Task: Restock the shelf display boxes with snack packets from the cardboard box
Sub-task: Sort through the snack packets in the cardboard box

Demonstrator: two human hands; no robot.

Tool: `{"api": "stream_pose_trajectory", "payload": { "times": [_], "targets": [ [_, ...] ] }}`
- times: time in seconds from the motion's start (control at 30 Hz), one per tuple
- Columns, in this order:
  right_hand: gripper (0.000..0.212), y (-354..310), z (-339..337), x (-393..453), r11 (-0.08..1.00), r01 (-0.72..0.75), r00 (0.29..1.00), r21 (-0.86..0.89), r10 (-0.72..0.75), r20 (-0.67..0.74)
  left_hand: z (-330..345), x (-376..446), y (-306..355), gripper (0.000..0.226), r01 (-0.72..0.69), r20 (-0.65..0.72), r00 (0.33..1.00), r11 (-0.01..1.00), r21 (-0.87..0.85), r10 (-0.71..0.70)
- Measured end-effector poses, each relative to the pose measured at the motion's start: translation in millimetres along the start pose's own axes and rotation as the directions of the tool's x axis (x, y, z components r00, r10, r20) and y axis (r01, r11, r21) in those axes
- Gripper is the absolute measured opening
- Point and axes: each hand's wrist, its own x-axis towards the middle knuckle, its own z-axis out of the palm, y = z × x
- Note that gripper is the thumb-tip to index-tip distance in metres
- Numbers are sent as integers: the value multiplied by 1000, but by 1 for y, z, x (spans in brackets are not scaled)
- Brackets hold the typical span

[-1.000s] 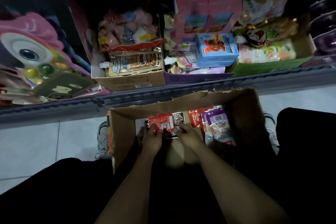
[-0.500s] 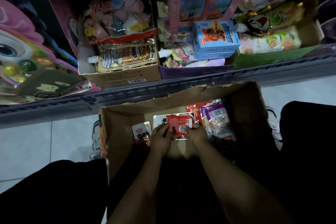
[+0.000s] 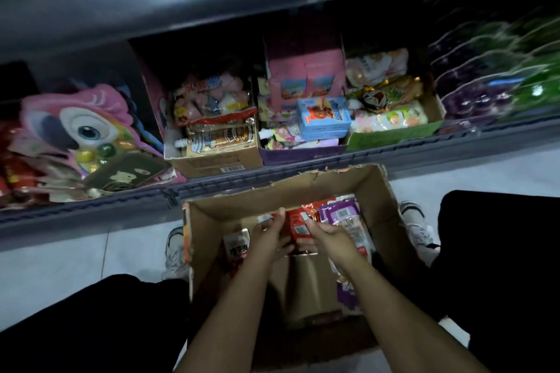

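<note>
head | forward-down | close over cardboard box (image 3: 303,191) | shelf (image 3: 272,175) beyond

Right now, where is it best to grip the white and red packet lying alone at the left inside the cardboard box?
Probably by its upper end, from above: the white and red packet leans against the cardboard box wall, top showing.

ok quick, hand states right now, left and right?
Left hand: closed on the red packets, inside the cardboard box.
Right hand: closed on the same red packets, from the other side.
</note>
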Motion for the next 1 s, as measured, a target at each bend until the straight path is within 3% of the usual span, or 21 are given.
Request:
{"api": "stream_pose_trajectory", "payload": {
  "times": [0.13,0.33,0.4,0.47,0.6,0.73,1.0],
  "targets": [
    [33,-32,-7,-36,992,111,988,-60,-104,112,8,-43,31,39,37,156,987,995,-90,-23],
    [23,-100,-18,-104,910,303,927,-285,-211,311,-2,-111,75,11,64,333,943,985,-159,-8],
    [24,-121,-20,-122,860,374,911,-346,-273,308,-6,-134,87,11,4,360,933,997,-77,24],
    [21,-137,-19,-136,831,445,887,-333,-356,295,-7,-155,98,28,-91,352,932,996,10,82],
    [43,-164,-8,-161,790,549,833,-272,-493,251,-9,-185,122,57,-299,315,916,946,125,248],
    [67,-185,4,-173,784,592,806,-186,-576,138,-10,-205,142,45,-476,363,844,863,169,395],
    [18,-226,24,-192,779,615,788,-119,-607,104,-8,-230,182,23,-706,428,671,699,117,606]
  ]
}}
